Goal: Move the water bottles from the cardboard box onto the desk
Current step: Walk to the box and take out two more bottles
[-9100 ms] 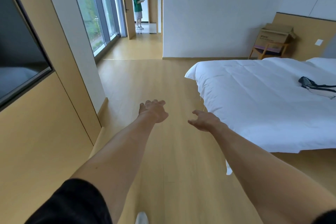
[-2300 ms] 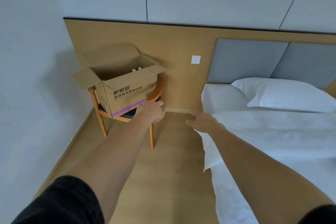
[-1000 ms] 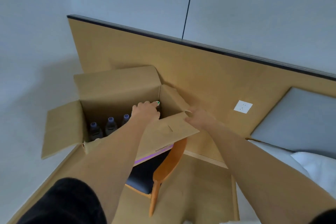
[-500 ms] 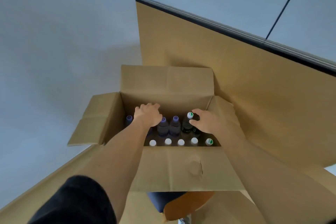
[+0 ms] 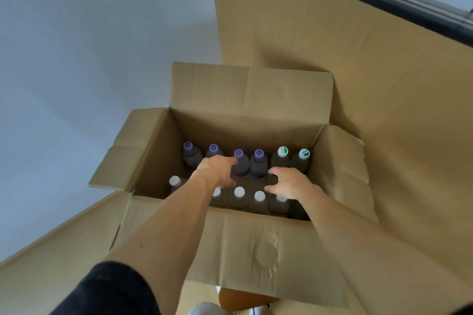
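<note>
The open cardboard box (image 5: pixel 256 245) stands right below me with its flaps spread. Upright water bottles fill it. Purple caps (image 5: pixel 259 153) and two green-and-white caps (image 5: pixel 282 151) line the back row, and white caps (image 5: pixel 239 192) the front. My left hand (image 5: pixel 217 171) is inside the box, fingers and thumb curled round the third purple-capped bottle (image 5: pixel 241 167). My right hand (image 5: pixel 290 184) hovers over the bottles with curved, spread fingers. It is just right of the fourth purple-capped bottle (image 5: pixel 258 167) and grips nothing.
The box sits on a chair whose orange wooden edge (image 5: pixel 243 299) shows under the front wall. A wooden wall panel (image 5: pixel 371 89) rises behind and to the right. A pale wall (image 5: pixel 76 59) closes the left side. The desk is out of view.
I have leaned in closer over the box. My left hand has dropped onto a purple-capped bottle. My right hand has come back from the green-capped bottles toward the middle.
</note>
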### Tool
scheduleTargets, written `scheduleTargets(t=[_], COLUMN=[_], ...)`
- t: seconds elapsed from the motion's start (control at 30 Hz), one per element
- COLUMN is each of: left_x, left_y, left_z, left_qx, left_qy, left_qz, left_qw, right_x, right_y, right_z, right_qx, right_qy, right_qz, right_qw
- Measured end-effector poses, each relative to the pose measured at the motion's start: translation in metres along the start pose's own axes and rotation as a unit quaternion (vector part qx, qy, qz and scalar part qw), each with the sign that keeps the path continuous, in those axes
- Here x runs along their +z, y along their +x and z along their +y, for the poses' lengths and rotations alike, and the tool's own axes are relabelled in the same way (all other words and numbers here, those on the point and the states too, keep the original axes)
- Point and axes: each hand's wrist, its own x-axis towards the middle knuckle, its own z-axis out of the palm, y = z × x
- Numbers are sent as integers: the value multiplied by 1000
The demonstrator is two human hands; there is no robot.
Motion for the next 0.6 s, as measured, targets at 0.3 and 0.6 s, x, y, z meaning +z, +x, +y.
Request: scheduleTargets(t=[0.3, 0.6], left_x=[25, 59], left_y=[38, 80], left_z=[3, 13], left_qx=[72, 88], left_qy=[84, 91], left_qz=[-88, -156], left_qw=[990, 980], right_x=[34, 66], right_y=[34, 71], right_z=[3, 3], right_qx=[-9, -28], right_qy=[-52, -152], right_qz=[-51, -93], right_qw=[997, 984])
